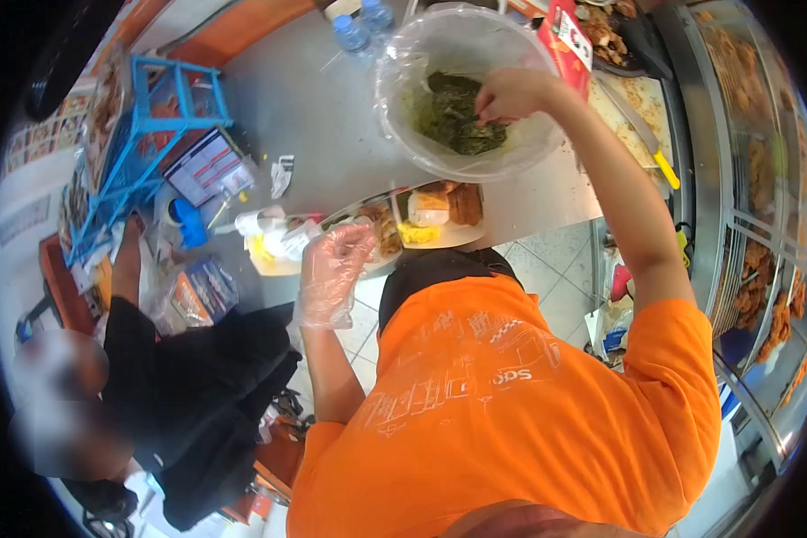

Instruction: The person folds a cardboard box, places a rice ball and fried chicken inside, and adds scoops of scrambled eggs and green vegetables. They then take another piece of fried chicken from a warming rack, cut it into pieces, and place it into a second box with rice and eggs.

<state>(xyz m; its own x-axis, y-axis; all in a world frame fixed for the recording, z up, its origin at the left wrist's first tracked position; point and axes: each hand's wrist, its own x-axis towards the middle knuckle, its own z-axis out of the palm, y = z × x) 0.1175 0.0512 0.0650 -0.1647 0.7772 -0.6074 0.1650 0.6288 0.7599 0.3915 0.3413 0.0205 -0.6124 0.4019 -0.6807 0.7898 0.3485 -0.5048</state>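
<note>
My right hand (513, 97), bare, reaches into a large bucket (533, 143) lined with clear plastic. Its fingers are closed round a thin dark utensil (469, 120), whose lower part is hidden in a dark green, leafy-looking food (453, 94). Held up near the counter's front edge, my left hand (339, 264) wears a clear plastic glove; its fingers are curled in and I see nothing in them. Just beyond it stand food boxes. The right-hand food box (444, 240) holds a white block, something yellow and brown pieces.
A yellow-handled knife (659, 161) lies on a board at the right, near a red carton (565, 40). Fried food fills a glass display case (731, 179). At the left are a tablet (208, 168), a blue rack (134, 134) and a person in black (197, 386).
</note>
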